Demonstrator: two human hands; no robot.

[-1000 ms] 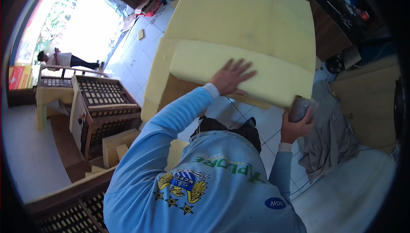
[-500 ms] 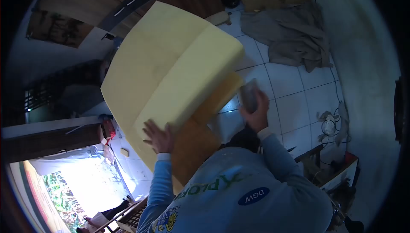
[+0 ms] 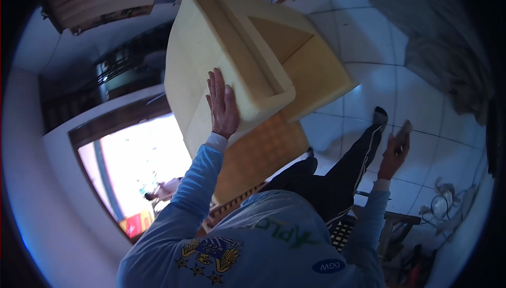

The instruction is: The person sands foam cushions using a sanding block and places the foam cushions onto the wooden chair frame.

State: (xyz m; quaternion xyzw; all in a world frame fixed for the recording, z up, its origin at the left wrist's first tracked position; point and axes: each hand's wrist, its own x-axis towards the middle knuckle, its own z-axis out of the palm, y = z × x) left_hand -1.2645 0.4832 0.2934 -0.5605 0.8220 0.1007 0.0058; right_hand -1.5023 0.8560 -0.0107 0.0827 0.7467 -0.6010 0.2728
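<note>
A big pale-yellow foam chair body (image 3: 192, 50) stands tilted in front of me, with a recess and an angled panel on its right side. My left hand (image 3: 223, 106) lies flat against its foam face, fingers stretched out. Below it shows an orange-yellow foam panel (image 3: 263, 156). Off to the right, away from the foam, my right hand (image 3: 394, 156) is closed around a small greyish block (image 3: 406, 127). Most of that block is hidden by the fingers, so its exact kind is unclear.
White floor tiles (image 3: 363, 85) spread to the right. A dark cloth (image 3: 443, 50) lies at the upper right, and a coil of cable (image 3: 441, 203) sits at the lower right. A bright doorway (image 3: 137, 166) is on the left, with a wooden slatted frame (image 3: 237, 203) nearby.
The foam body has turned, so its recessed side now shows. My left hand is higher on the foam. My right hand has moved right, away from the foam, still holding the grey block.
</note>
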